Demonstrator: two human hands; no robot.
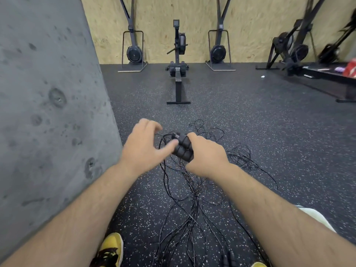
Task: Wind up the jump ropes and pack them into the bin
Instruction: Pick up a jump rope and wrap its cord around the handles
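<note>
Right hand (207,158): fingers clenched round the bundle of black handles (183,149).
Left hand (143,144): fingers spread, holding nothing.
Ropes (192,193): loose tangle across the gym floor (269,132).
Bin: not visible.
Tip: I'd separate one cord first, then wind it snugly.

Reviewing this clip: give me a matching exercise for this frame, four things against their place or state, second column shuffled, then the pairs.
Things:
1. handle bundle
2. loose ropes
3. left hand
4. yellow shoe

Places or states:
A. spread in a tangle on the speckled floor
B. bottom edge of the view, beside the grey wall
C. gripped in the right hand
D. fingers open, beside the bundle

Pairs: 1-C, 2-A, 3-D, 4-B
</note>
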